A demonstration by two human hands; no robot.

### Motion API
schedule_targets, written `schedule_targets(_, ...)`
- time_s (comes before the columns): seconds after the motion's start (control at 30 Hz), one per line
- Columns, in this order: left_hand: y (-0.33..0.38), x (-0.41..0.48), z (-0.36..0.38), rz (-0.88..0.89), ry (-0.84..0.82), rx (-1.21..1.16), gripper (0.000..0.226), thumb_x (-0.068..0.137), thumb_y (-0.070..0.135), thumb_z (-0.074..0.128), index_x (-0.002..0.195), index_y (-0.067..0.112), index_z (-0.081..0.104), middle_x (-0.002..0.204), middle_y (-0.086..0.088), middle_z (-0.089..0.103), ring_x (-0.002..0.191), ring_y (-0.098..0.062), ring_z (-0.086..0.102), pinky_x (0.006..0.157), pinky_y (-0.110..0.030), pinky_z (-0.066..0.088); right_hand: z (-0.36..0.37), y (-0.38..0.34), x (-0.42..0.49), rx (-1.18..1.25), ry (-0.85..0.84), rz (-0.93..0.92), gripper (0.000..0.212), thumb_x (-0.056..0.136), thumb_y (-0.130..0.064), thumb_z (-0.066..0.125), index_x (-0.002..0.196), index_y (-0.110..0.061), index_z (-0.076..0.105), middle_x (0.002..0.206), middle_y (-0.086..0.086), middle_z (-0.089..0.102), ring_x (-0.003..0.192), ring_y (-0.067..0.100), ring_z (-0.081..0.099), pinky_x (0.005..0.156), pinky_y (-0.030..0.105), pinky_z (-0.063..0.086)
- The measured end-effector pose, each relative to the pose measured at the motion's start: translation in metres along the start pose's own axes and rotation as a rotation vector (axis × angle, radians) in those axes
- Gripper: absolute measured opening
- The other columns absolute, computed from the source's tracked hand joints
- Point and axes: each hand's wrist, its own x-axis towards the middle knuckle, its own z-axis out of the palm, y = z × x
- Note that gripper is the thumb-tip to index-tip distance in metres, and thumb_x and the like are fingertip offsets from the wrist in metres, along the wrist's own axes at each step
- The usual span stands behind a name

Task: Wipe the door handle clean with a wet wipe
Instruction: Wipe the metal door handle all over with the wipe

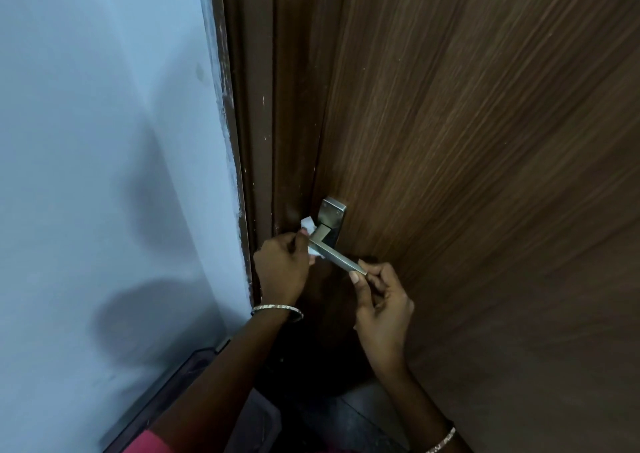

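Note:
A square-edged metal door handle [334, 257] juts from its backplate [333, 214] on a brown wooden door [467, 141]. My left hand [282, 267] grips a white wet wipe [308, 226] against the lever's bend near the backplate; most of the wipe is hidden by the hand and the lever. My right hand [379, 302] pinches the lever's free end between thumb and fingers.
A dark brown door frame [263, 123] runs along the door's left edge, with a pale blue wall [104, 141] beyond it. A dark box-like object [180, 380] sits low against the wall. Dark floor shows at the bottom [349, 418].

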Motion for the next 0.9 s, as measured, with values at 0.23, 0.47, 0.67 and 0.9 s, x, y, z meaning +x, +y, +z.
schedule_targets(0.23,0.010,-0.016,0.006,-0.880,-0.191,-1.189,0.019,0.098,0.014,0.051,0.100,-0.002,0.061,0.102,-0.021,0.066,0.091,-0.029,0.066,0.076,-0.037,0.055,-0.001,-0.002,0.000,-0.004,-0.004,-0.008,0.009,0.093,-0.009,0.067,0.101,-0.014,0.069,0.100,-0.009,0.076,0.094,0.004,0.073,0.075,0.023,0.059)
schedule_targets(0.47,0.012,-0.010,0.011,-1.027,-0.355,-1.305,0.030,0.097,0.022,0.049,0.110,-0.003,0.060,0.101,-0.018,0.069,0.099,-0.032,0.064,0.089,-0.046,0.048,-0.001,-0.001,0.000,-0.033,0.002,-0.007,0.010,0.093,-0.011,0.068,0.101,-0.016,0.067,0.101,-0.012,0.075,0.094,0.004,0.073,0.073,0.032,0.062)
schedule_targets(0.67,0.019,-0.007,0.014,-1.059,-0.342,-1.407,0.027,0.098,0.014,0.048,0.112,-0.007,0.056,0.099,-0.022,0.067,0.095,-0.035,0.064,0.095,-0.045,0.048,-0.002,-0.002,0.002,-0.026,-0.004,-0.021,0.008,0.092,-0.009,0.069,0.100,-0.011,0.068,0.099,-0.009,0.076,0.097,0.000,0.071,0.081,0.021,0.058)
schedule_targets(0.9,0.011,-0.008,0.007,-0.922,-0.318,-1.163,0.027,0.096,0.011,0.052,0.119,-0.001,0.059,0.115,-0.018,0.068,0.103,-0.029,0.066,0.081,-0.040,0.054,-0.003,-0.001,0.000,-0.015,-0.014,-0.017,0.010,0.093,-0.012,0.068,0.103,-0.013,0.069,0.102,-0.008,0.075,0.100,0.002,0.071,0.084,0.027,0.059)
